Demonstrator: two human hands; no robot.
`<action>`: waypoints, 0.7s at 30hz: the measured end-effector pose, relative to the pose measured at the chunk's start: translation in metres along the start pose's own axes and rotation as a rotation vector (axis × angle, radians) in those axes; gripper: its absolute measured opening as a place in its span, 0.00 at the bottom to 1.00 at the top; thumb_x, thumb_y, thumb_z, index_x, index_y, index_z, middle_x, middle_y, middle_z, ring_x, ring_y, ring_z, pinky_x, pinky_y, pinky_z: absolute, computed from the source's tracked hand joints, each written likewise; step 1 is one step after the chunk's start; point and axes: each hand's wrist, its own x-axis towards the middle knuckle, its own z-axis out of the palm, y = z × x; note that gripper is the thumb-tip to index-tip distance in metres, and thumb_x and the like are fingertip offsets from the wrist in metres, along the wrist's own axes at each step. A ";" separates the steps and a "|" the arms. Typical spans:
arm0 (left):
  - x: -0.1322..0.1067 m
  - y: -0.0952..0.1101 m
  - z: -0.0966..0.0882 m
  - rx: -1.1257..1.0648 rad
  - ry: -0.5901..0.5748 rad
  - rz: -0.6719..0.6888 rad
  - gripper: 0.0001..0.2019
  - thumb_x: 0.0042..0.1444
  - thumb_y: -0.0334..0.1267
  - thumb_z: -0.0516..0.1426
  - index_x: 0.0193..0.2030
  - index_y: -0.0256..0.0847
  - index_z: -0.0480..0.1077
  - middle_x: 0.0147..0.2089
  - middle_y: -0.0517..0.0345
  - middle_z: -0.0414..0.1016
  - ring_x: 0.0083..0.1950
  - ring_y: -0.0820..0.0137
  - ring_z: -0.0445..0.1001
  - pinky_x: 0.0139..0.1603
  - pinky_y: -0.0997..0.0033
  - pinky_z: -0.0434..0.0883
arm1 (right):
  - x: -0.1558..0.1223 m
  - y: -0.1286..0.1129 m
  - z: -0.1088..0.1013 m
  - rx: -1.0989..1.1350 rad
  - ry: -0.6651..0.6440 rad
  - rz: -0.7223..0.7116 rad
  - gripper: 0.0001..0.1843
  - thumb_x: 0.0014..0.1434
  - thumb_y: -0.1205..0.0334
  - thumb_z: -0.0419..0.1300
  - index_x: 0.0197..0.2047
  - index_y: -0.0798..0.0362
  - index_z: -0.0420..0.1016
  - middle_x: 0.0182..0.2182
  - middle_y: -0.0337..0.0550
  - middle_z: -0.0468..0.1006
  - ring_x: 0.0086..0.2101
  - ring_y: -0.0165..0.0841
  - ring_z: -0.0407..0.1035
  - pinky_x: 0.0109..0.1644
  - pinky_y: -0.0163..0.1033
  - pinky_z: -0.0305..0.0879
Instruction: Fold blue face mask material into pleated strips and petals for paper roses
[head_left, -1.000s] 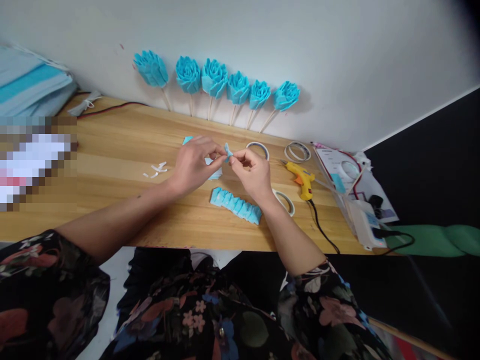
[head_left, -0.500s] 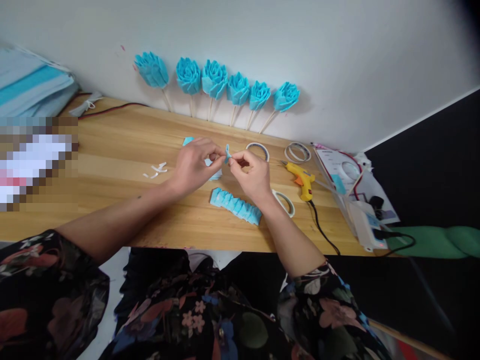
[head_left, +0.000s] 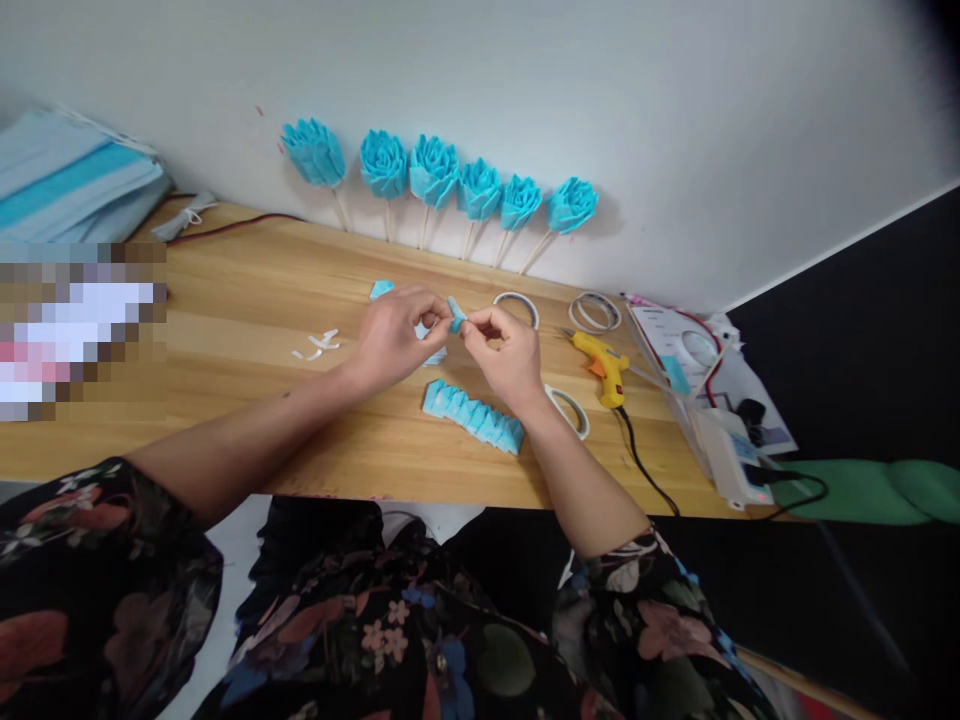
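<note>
Both my hands meet above the middle of the wooden table (head_left: 247,300). My left hand (head_left: 394,335) and my right hand (head_left: 506,350) pinch a small folded blue paper piece (head_left: 456,313) between their fingertips. Just below them on the table lies a row of folded blue paper pieces (head_left: 472,412). More blue paper (head_left: 381,289) shows partly behind my left hand.
Several blue paper flowers on sticks (head_left: 431,175) lean against the wall. Tape rings (head_left: 595,311) and a yellow glue gun (head_left: 604,364) with a black cord lie to the right, beside a clear tray (head_left: 697,380). White paper scraps (head_left: 319,344) lie to the left. Blue sheets (head_left: 67,175) are stacked far left.
The view has shifted slightly. My fingers have worked the small blue piece a little; both hands stay in the same spot.
</note>
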 end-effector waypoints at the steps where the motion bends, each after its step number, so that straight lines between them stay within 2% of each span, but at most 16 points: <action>1: 0.000 0.000 0.000 -0.003 0.004 -0.004 0.05 0.54 0.29 0.57 0.28 0.42 0.69 0.28 0.59 0.72 0.32 0.69 0.70 0.35 0.65 0.65 | 0.001 0.001 0.000 0.008 0.005 0.019 0.07 0.59 0.59 0.60 0.30 0.49 0.74 0.27 0.37 0.78 0.29 0.30 0.70 0.38 0.37 0.67; 9: 0.003 -0.004 -0.002 -0.001 0.052 -0.040 0.04 0.54 0.32 0.57 0.29 0.41 0.70 0.26 0.60 0.72 0.29 0.70 0.69 0.34 0.67 0.65 | 0.008 0.009 -0.004 0.118 0.040 0.120 0.08 0.56 0.57 0.60 0.29 0.51 0.73 0.25 0.36 0.76 0.26 0.28 0.67 0.34 0.36 0.64; 15: 0.007 -0.010 -0.004 -0.023 0.099 -0.103 0.04 0.52 0.32 0.57 0.27 0.41 0.69 0.26 0.60 0.72 0.28 0.71 0.67 0.31 0.68 0.63 | 0.011 0.013 -0.006 0.148 0.064 0.153 0.08 0.56 0.56 0.60 0.30 0.51 0.73 0.26 0.36 0.76 0.28 0.29 0.68 0.36 0.36 0.64; 18: 0.016 -0.014 -0.015 -0.022 0.147 -0.145 0.04 0.53 0.32 0.58 0.28 0.42 0.69 0.27 0.60 0.71 0.29 0.71 0.66 0.31 0.68 0.63 | 0.012 0.017 -0.006 0.160 0.063 0.156 0.09 0.56 0.55 0.60 0.29 0.51 0.72 0.26 0.35 0.76 0.28 0.28 0.67 0.35 0.36 0.63; 21: 0.028 -0.014 -0.042 0.018 0.198 -0.197 0.03 0.55 0.33 0.58 0.30 0.42 0.70 0.26 0.61 0.69 0.28 0.71 0.65 0.31 0.68 0.62 | 0.013 0.021 -0.005 0.155 0.060 0.158 0.09 0.56 0.55 0.60 0.30 0.51 0.73 0.26 0.35 0.76 0.28 0.29 0.67 0.35 0.36 0.63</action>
